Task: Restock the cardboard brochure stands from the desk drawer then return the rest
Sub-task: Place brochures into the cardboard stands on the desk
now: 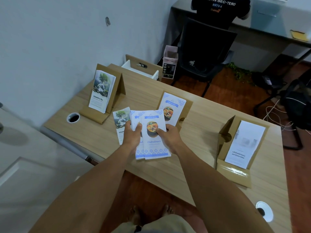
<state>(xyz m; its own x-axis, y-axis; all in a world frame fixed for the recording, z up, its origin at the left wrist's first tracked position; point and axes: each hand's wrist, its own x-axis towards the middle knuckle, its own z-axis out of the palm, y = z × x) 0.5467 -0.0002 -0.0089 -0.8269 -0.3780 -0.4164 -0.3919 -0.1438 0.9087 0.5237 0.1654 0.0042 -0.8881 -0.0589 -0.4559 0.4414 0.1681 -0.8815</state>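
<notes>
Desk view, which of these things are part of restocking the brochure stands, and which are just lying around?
Job:
left stand
middle stand
right stand
brochures held in left hand and right hand
open drawer

Lying about:
chair
pink bin
cables

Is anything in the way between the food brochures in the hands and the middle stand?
Nothing visible: the food brochures sit just in front of the middle stand, with only bare desk between.

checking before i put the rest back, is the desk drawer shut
No, the desk drawer stands pulled open at the far end of the desk, its white inside showing.
</notes>
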